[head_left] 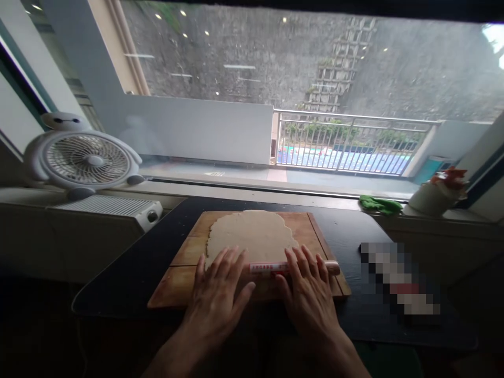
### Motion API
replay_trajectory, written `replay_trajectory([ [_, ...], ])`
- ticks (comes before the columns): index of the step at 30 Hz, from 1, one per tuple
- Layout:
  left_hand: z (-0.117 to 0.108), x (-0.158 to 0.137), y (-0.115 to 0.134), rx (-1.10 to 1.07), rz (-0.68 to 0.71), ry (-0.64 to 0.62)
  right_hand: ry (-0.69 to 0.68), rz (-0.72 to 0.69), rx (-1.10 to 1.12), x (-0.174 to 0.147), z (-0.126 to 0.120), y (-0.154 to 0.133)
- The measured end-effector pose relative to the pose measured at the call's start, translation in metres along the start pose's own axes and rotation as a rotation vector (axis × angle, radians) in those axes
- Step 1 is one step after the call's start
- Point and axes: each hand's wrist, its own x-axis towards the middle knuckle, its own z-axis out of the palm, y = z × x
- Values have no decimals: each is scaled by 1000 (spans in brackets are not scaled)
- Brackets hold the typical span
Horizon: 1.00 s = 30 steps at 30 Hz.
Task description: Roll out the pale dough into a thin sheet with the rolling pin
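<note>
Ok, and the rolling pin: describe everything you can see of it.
The rolling pin is a slim brown cylinder, apparently wooden, with a red-printed white label showing between the hands. It lies crosswise over the cutting board, by the near edge of the dough sheet. The left hand and right hand rest on it, fingers forward. Its plain right end juts past the right hand; the other end is hidden.
</note>
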Motion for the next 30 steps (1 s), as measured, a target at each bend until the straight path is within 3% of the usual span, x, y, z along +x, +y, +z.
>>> replay_trajectory([
  [3,1,8,-1,1,-3,21,23,13,-9,9,1,0],
  [9,-12,-37,6,-8,49,-46,9,-94,-17,-42,-10,2],
  [11,-10,-31,6,-16,32,-32,0,-83,-4,-36,-9,3],
  [16,4,13,0,-7,-41,10,20,11,15,15,1,3],
  [18,3,11,1,-8,-35,7,27,14,15,14,1,3],
  [24,-12,-22,7,-40,30,-61,7,-65,23,-31,-5,4],
  [30,0,20,0,-42,-65,-37,9,12,19,19,5,5],
])
